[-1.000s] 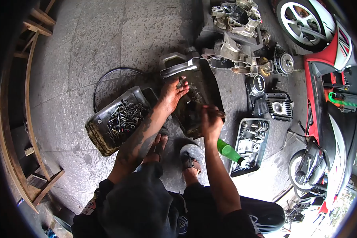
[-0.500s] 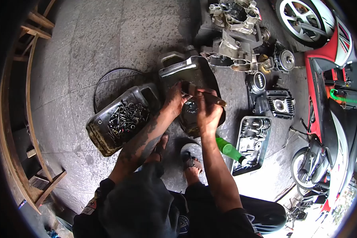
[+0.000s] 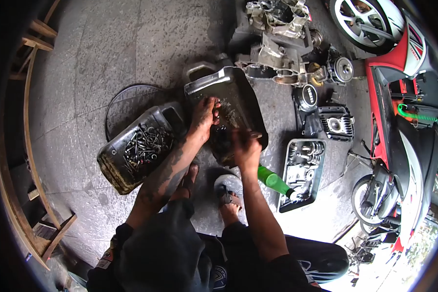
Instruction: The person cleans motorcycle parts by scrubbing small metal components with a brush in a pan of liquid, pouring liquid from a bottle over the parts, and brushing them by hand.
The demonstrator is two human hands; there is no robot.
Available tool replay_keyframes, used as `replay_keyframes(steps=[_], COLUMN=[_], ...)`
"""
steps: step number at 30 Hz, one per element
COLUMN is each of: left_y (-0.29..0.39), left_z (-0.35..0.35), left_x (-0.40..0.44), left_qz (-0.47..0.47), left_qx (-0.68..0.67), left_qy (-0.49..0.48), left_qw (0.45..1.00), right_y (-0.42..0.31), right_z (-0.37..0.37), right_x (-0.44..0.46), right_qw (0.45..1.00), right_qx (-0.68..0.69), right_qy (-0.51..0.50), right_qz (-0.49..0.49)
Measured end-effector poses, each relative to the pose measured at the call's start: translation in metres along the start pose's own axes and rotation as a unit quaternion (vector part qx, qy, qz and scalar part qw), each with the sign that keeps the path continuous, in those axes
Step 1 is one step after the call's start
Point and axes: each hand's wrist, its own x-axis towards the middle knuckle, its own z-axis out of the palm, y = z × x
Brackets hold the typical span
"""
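Over a cut-open jerrycan [image 3: 248, 97] with dark liquid in it, both of my hands are at work. My left hand [image 3: 207, 116] is closed, its dirty fingers curled round something small that I cannot make out. Lower in the can, my right hand [image 3: 247, 151] grips a paintbrush [image 3: 255, 135]. Only the handle's end shows clearly; motion blurs the fingers and the bristles are hard to see. A few small metal parts [image 3: 222, 128] lie in the can between my hands. Left of it, a second cut jerrycan [image 3: 113, 170] holds a heap of bolts [image 3: 146, 146].
A green bottle [image 3: 272, 179] leans at a tray [image 3: 283, 194] of gears on the right. Engine casings [image 3: 275, 58] and a cylinder head [image 3: 337, 124] lie beyond. A red and white motorbike [image 3: 382, 107] stands far right, a wooden frame [image 3: 31, 160] left. My feet are close below the can.
My right hand has moved down and away from my left, taking the brush from the held part lower into the can. My left hand stays raised. The whole view has shifted slightly.
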Motion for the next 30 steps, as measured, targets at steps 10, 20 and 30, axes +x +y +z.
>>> replay_keyframes(steps=[10,20,30], left_y=[0.004,-0.003,-0.005], left_z=[0.012,0.008,-0.004], left_x=[-0.004,0.000,0.007], left_qz=[-0.028,-0.002,0.024], left_qx=[0.053,0.072,-0.032], left_qy=[0.045,0.071,-0.086], left_qw=[0.997,0.995,0.995], right_y=[-0.054,-0.055,0.028], right_z=[-0.016,-0.025,0.003], right_x=[0.025,0.044,0.005], right_qw=[0.995,0.999,0.998], right_qx=[0.102,0.051,-0.052], right_qy=[0.022,0.004,-0.014], right_qz=[0.000,-0.003,-0.026])
